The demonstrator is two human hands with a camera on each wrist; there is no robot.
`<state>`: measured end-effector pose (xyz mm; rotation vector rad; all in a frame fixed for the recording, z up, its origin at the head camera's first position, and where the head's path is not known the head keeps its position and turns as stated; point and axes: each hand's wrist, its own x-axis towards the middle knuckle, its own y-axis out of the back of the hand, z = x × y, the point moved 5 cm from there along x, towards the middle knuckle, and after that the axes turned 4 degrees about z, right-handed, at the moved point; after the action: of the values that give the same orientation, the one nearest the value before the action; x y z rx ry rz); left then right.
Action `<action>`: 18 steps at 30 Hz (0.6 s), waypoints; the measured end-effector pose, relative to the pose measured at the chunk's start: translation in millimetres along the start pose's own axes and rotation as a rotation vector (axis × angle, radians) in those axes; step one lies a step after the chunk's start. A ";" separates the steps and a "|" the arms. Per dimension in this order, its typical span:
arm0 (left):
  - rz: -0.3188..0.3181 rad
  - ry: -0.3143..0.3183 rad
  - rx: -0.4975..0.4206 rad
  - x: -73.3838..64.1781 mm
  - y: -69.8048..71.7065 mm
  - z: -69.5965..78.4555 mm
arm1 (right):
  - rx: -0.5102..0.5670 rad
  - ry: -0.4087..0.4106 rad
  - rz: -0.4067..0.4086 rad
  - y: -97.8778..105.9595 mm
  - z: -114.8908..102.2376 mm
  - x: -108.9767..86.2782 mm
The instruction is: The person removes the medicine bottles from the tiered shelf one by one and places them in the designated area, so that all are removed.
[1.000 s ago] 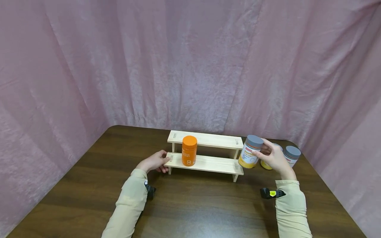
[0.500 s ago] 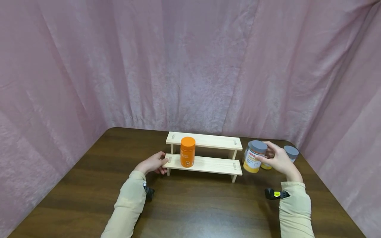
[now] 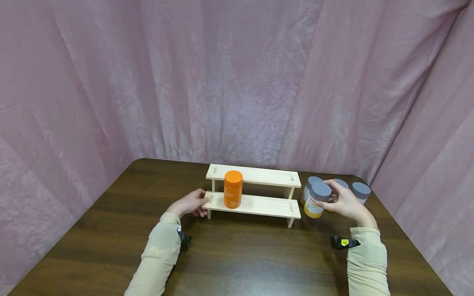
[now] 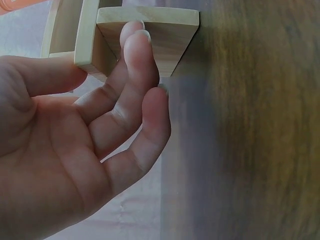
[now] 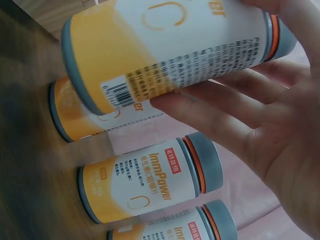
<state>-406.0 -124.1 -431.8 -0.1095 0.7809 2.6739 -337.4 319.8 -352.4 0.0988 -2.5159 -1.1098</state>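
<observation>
A two-tier light wooden rack (image 3: 264,205) stands mid-table. My left hand (image 3: 190,203) holds the left end of its lower shelf, thumb on the board and bent fingers against the leg (image 4: 150,40). On that lower shelf an orange bottle (image 3: 233,191) stands upright, left of centre. Right of the rack, my right hand (image 3: 344,201) grips a white-and-yellow vitamin bottle (image 3: 314,205) with a grey lid, thumb and fingers on opposite sides. The right wrist view shows the held bottle (image 5: 165,50) tilted relative to the others and close over the table.
Behind the held bottle are three matching grey-lidded bottles: one at the left (image 3: 311,183), one partly hidden by my hand (image 3: 340,183), one at the right (image 3: 361,190). The dark brown wooden table (image 3: 244,255) ends near pink curtains (image 3: 244,82).
My right hand has moved the grey-lidded bottle rightward and down, away from the rack's right end to the front of the other bottles. My left hand stays at the rack.
</observation>
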 end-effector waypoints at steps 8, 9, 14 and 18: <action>-0.002 0.006 -0.003 -0.7 -0.2 0.0 | -0.140 0.010 -0.003 -3.6 9.0 -1.1; -0.003 0.004 -0.001 -0.9 -0.1 0.0 | -0.164 0.012 -0.001 -3.8 9.6 -1.2; -0.006 0.002 -0.007 -0.9 0.5 -0.4 | -0.196 0.004 -0.019 -5.6 10.3 -1.5; -0.016 -0.004 -0.017 -0.5 0.4 -0.6 | -0.189 -0.009 -0.041 -7.0 12.0 -1.6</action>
<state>-405.7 -124.9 -432.0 -0.1140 0.7525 2.6655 -341.0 323.7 -365.4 0.0940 -2.4124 -1.3606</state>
